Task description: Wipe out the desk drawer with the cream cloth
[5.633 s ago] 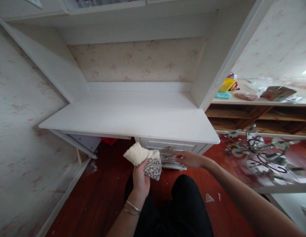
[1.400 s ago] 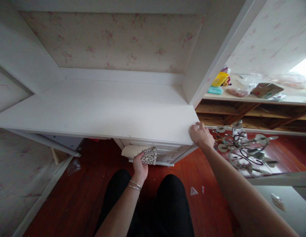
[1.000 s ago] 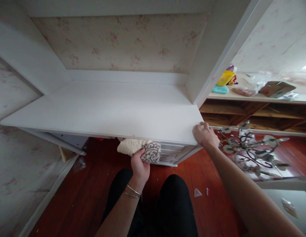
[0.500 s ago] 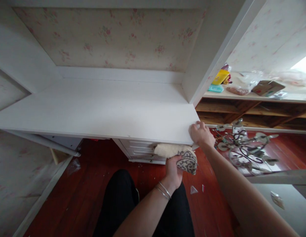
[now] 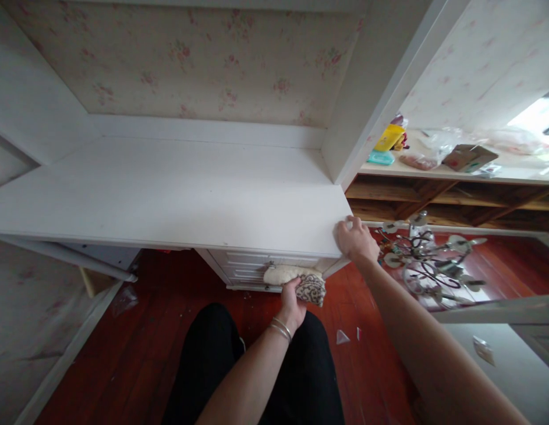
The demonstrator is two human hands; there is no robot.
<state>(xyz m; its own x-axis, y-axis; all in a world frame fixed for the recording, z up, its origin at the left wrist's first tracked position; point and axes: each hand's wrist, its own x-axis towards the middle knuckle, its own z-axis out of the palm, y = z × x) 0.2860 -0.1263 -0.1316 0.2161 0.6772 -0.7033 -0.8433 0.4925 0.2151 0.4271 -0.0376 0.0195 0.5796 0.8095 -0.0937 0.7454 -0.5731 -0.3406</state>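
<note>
My left hand (image 5: 293, 304), with thin bangles at the wrist, is closed on a folded cloth (image 5: 310, 288), cream on one side and dark-patterned on the other. The cloth lies against the front of the white drawers (image 5: 245, 265), covering part of the lower ones; a small knob shows beside it. My right hand (image 5: 358, 239) grips the right front corner of the white desk (image 5: 203, 195), its fingers bent over the top. The undersides of its fingers are hidden.
A chandelier (image 5: 438, 260) lies on the red wooden floor (image 5: 137, 360) at the right. Behind it, a low shelf (image 5: 513, 174) carries a cardboard box (image 5: 468, 158), plastic bags and a yellow item (image 5: 389, 137). A white upright panel (image 5: 385, 100) rises from the desk's right side.
My left hand has moved the cloth lower and to the left along the drawer fronts. The right hand stays on the desk corner, and the view has shifted slightly.
</note>
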